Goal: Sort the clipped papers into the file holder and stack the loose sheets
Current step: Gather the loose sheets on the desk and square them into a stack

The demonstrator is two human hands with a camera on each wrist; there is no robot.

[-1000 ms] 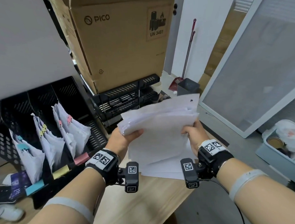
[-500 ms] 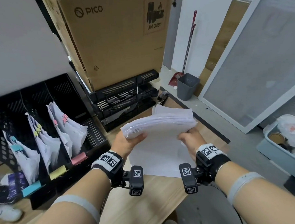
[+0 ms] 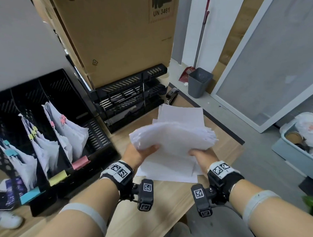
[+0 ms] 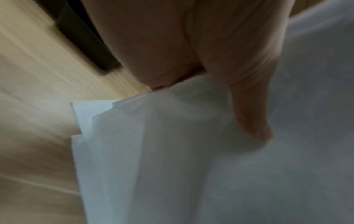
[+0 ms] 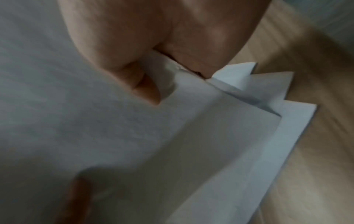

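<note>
Both hands on the loose sheets [image 3: 172,135]: left hand [image 3: 135,153] grips the near-left edge, thumb on top, fingers underneath; right hand [image 3: 202,156] grips the near-right edge the same way; wrist views confirm a thumb pressed onto paper on each side. Bundle is held just above the wooden desk [image 3: 131,223], edges ragged and not squared; a few flat sheets [image 3: 165,171] lie on the desk under it, corners fanned out in the right wrist view.

Progress, my read: clipped part looks done; clipped papers [image 3: 66,126] stand in three slots of the black file holder [image 3: 92,139], with blue, yellow and pink clips matching coloured tabs on its front; no clipped sets visible on the desk. Left to do: square up the bundle, set it down on the flat sheets, align the lot.

Surroundings: black letter tray [image 3: 129,96] behind the sheets, big cardboard box [image 3: 116,39] on top of it; grey bin [image 3: 200,82] and a broom on the floor by the wall; framed white panel [image 3: 268,65] leaning at right; pale blue crate [image 3: 301,158] with odds and ends at far right.
</note>
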